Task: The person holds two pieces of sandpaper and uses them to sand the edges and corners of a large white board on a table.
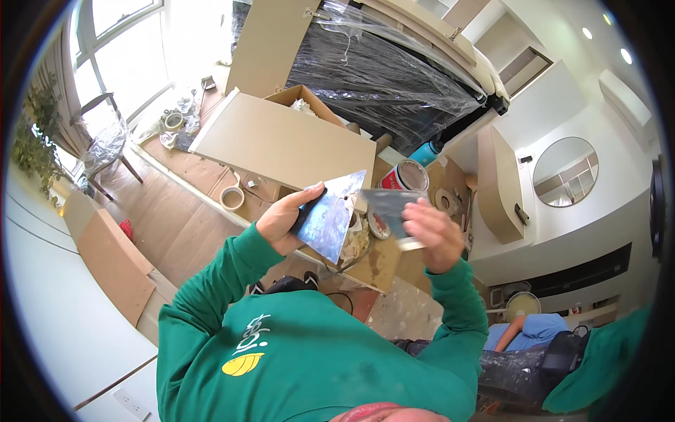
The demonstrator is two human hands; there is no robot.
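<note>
My left hand (pixel 281 218) is closed on a wide putty knife (pixel 332 219) with a shiny, reflective blade, its thumb on the upper side. To its right, my right hand (pixel 436 235) grips a second, grey putty knife (pixel 385 207), smeared by motion. The two blades are close to each other, their edges nearly meeting; whether they touch I cannot tell. Both are held in the air above a cluttered work surface. Just beyond the right blade stands an open red and white bucket (pixel 395 178). Any filler on the blades is too blurred to make out.
A large beige panel (pixel 281 141) lies just beyond my left hand. Tape rolls (pixel 232 198) and a blue bottle (pixel 425 153) are around it. Plastic film (pixel 373 77) covers a dark unit behind. At left is a chair (pixel 107 141); a person in blue (pixel 527 330) is at lower right.
</note>
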